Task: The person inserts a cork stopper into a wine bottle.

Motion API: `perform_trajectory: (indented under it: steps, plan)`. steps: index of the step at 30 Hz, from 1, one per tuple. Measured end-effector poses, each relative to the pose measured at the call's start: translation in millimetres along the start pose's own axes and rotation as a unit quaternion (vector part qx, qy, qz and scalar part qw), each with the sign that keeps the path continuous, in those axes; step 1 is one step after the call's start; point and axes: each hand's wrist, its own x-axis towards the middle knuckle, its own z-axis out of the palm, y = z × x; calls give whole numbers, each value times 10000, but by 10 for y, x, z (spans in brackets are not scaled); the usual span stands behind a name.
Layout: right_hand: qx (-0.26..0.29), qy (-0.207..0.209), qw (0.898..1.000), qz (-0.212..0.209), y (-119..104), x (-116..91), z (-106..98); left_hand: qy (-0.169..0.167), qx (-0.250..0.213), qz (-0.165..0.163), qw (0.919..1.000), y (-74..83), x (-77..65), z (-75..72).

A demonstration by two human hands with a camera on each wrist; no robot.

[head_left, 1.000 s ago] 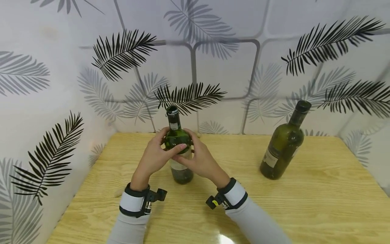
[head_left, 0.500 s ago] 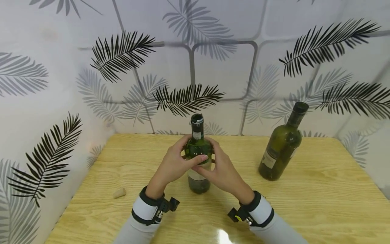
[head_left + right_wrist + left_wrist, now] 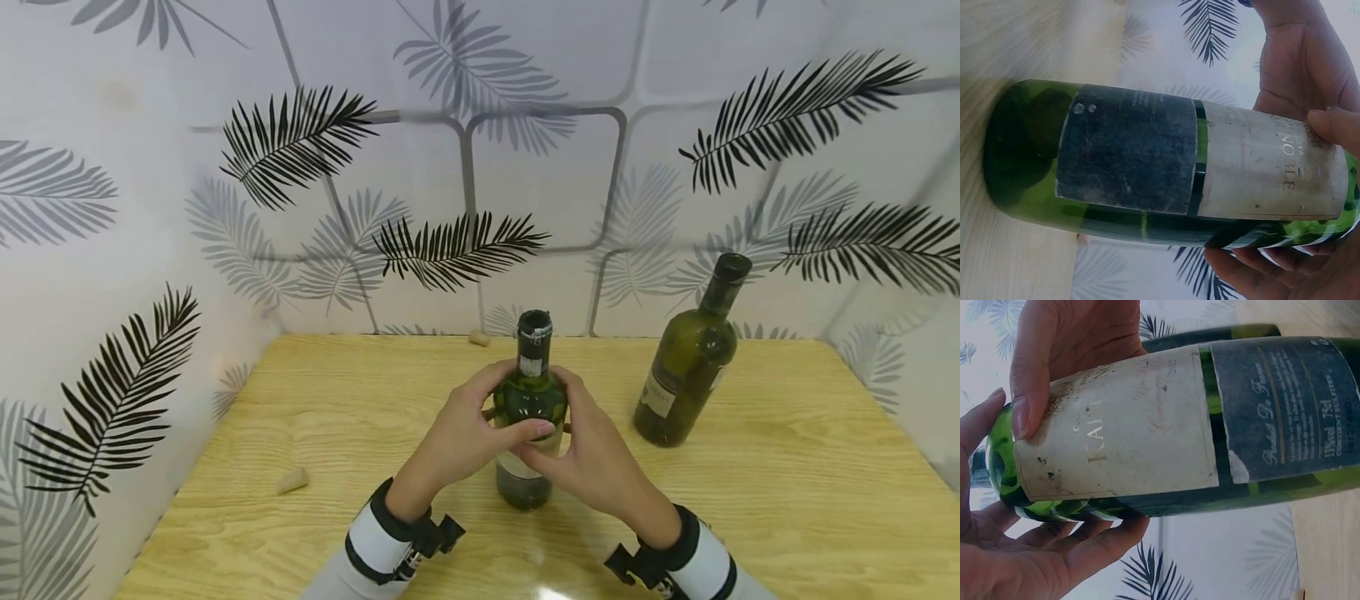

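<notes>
An uncorked-looking green wine bottle with a pale label and a dark lower label stands upright near the middle of the wooden table. My left hand curls round its shoulder from the left. From the other side my right hand grips the same bottle, and the two thumbs cross in front over the pale label. Several fingertips wrap behind the glass in the right wrist view. The neck rises free above both hands, its dark mouth uncovered.
A second dark green wine bottle stands at the back right of the table. One cork lies at the left, another cork-like piece by the back edge. A leaf-patterned wall rises behind.
Both hands have moved the gripped bottle to the right and closer to me. The back cork-like piece and the left cork now show fully. The second bottle stays put.
</notes>
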Motion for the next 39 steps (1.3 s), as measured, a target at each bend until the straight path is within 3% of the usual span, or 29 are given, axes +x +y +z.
perform_trajectory:
  steps: [10, 18, 25, 29, 32, 35, 39]
  plan:
    - [-234, 239, 9993, -171, -26, -222, -76, -155, 124, 217, 9996, 101, -85, 149]
    - [-286, 290, 9990, -202, -25, -269, -75, -226, 321, 239, 9989, 117, -100, 171]
    - [-272, 262, 9991, -186, -29, -266, -65, -524, 562, 30, 9970, 161, -129, 65]
    - [-293, 292, 9991, -127, -35, -256, -66, -494, 1072, -111, 9929, 37, -216, -112]
    - [-342, 299, 9989, -82, -40, -253, -68, -344, 1520, -265, 9874, -79, -335, -298]
    - [-386, 265, 9989, -26, -47, -251, -76, -158, 2072, -605, 9763, -223, -475, -488]
    - [-427, 239, 9988, 72, -60, -247, -100, 120, 3085, -996, 9459, -447, -671, -704]
